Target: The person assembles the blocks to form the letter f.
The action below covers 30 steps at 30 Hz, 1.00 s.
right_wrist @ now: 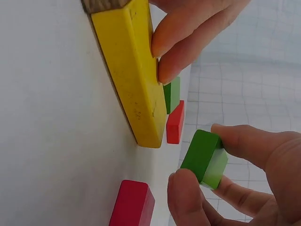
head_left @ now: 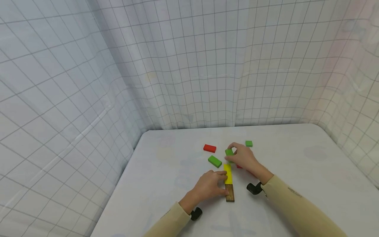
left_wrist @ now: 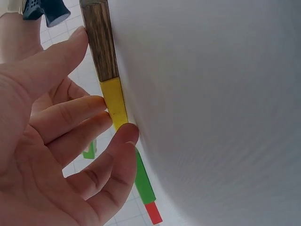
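A dark brown wooden block (head_left: 229,194) and a yellow block (head_left: 228,173) lie end to end in a straight row on the white table. My left hand (head_left: 207,185) rests along the row's left side, its thumb at the brown block and fingertips against the yellow one. Just beyond the yellow block's far end, my right hand (head_left: 245,158) pinches a green block (right_wrist: 202,155) between thumb and fingers. Partly hidden under that hand, a red block (right_wrist: 133,205) lies on the table.
Left of the row's far end lies another green block (head_left: 214,161), with a red block (head_left: 210,148) behind it. Farther back on the right is a small green block (head_left: 249,143). White grid-patterned curtains (head_left: 189,65) stand around the table (head_left: 154,171).
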Tool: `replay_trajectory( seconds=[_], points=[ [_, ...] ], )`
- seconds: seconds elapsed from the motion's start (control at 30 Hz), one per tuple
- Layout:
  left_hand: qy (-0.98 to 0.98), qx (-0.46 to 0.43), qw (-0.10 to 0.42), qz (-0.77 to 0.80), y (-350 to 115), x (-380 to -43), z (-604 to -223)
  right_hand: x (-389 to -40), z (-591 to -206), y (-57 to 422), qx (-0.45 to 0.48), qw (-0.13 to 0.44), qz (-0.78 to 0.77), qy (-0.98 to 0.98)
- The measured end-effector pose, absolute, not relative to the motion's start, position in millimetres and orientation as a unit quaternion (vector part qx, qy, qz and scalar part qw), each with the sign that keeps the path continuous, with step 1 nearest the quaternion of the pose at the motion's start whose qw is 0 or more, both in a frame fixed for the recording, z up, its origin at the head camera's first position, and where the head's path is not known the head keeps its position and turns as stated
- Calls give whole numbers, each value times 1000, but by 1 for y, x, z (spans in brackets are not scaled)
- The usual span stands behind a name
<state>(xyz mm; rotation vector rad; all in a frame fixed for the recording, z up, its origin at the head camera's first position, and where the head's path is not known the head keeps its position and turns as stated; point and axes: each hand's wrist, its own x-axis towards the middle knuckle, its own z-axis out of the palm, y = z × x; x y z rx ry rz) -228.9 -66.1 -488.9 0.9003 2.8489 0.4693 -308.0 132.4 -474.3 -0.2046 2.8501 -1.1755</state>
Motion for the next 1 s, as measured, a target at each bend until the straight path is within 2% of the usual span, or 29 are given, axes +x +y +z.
replay_trajectory(
  seconds=[0.23,0.6,0.83,1.0],
  points=[
    [939,302,60,156,-67,-229,-489,-323,-476,123,-65,14,-329,942],
    [938,315,60,130,-68,-226,-486,-337,-484,114,-55,30,-251,966],
    [939,317,80,102,-67,-223,-483,-339,-485,113,-67,41,-223,972],
    [939,323,71,89,-66,-222,-483,-339,-486,113,-76,46,-230,969]
  ],
)
